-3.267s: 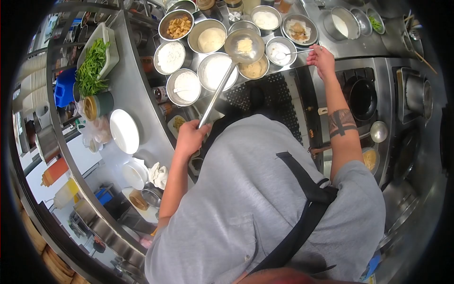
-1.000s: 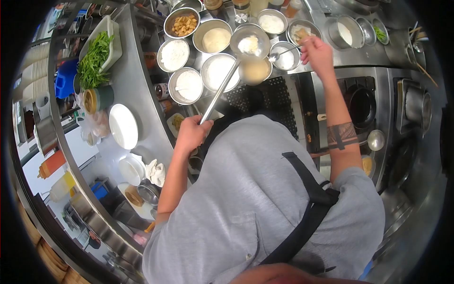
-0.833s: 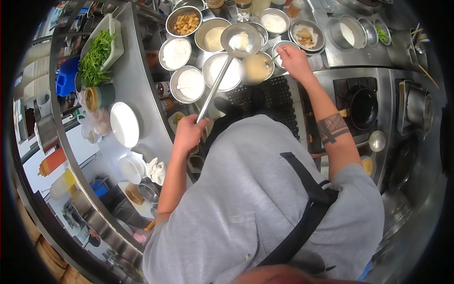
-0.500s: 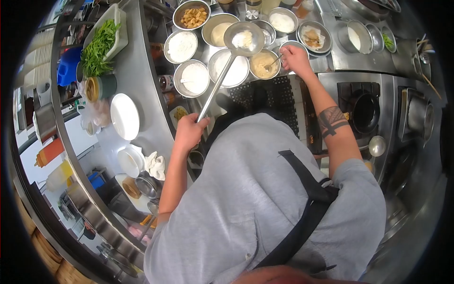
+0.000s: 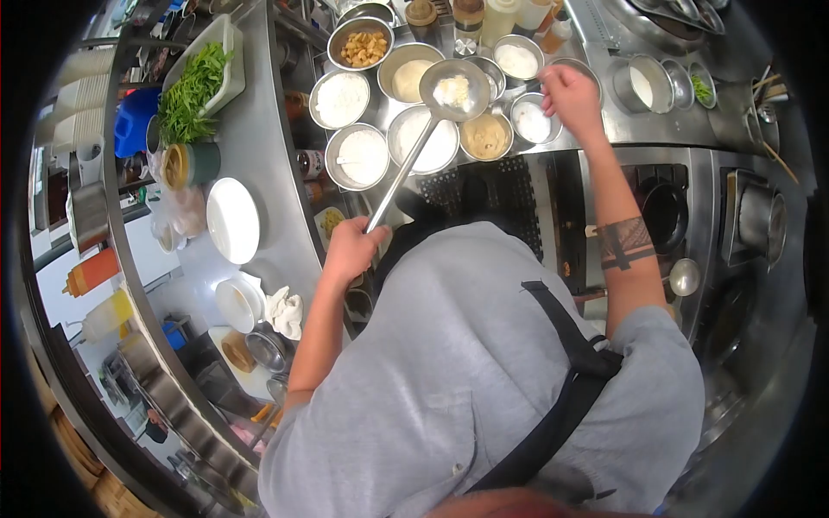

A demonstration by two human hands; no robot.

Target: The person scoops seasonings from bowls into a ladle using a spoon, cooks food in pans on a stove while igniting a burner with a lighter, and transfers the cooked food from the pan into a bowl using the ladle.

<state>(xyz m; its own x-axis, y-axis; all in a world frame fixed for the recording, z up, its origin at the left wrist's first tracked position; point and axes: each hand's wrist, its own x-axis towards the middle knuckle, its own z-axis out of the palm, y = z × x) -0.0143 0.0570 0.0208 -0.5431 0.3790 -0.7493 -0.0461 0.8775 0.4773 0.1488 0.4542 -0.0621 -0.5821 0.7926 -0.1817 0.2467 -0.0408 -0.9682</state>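
Note:
My left hand (image 5: 352,249) is wrapped around the handle of a long metal ladle (image 5: 406,168). The ladle's bowl, with some white and yellowish seasoning in it, hangs over a cluster of metal bowls. My right hand (image 5: 570,97) has its fingers curled together at the right edge of a bowl of white granules (image 5: 532,119); anything between the fingertips is too small to make out. Just left of that sits a bowl of tan paste (image 5: 485,138). Nearby are a bowl of white powder (image 5: 358,157) with a spoon in it and a bowl of brown chunks (image 5: 363,46).
Several bottles (image 5: 501,19) line the back. A stove with a black pan (image 5: 662,214) is at right, a small ladle (image 5: 684,277) near it. On the left counter are a white plate (image 5: 232,220), a tub of green leaves (image 5: 197,91) and a cloth (image 5: 283,312).
My right hand has let go of the spoon in the tan paste and moved right, to the bowl of white granules. The ladle has shifted slightly right and down in view.

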